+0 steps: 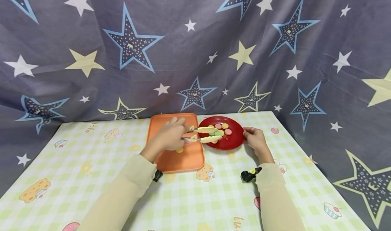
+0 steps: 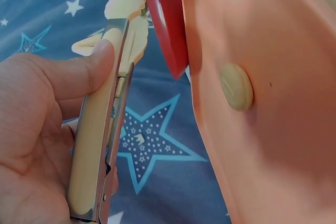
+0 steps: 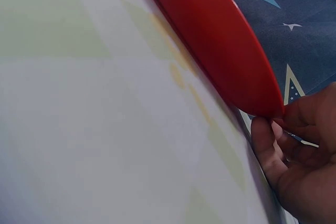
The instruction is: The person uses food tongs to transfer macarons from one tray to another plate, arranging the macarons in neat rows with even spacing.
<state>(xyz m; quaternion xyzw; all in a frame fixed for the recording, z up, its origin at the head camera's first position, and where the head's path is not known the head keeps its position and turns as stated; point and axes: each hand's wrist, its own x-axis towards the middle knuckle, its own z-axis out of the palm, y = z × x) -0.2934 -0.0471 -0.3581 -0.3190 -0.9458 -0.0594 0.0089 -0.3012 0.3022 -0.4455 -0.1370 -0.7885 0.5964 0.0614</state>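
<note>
My left hand (image 1: 171, 134) grips a pair of tongs (image 1: 210, 139) with cream scalloped tips and metal-edged handles. The tips reach over the left part of a red plate (image 1: 233, 143), with green macarons (image 1: 217, 133) between them. Several pink macarons (image 1: 228, 132) and yellow ones lie on the plate too. At the plate's right rim, my right hand (image 1: 256, 139) pinches the edge between thumb and fingers, as the right wrist view also shows. A yellow macaron (image 2: 237, 86) lies on the orange tray (image 1: 177, 163), below the left hand.
The tray stands left of the plate, its right edge close against the plate's rim. A checked tablecloth (image 1: 100, 176) with cartoon prints covers the table. Behind the table hangs a grey curtain (image 1: 174, 30) with stars.
</note>
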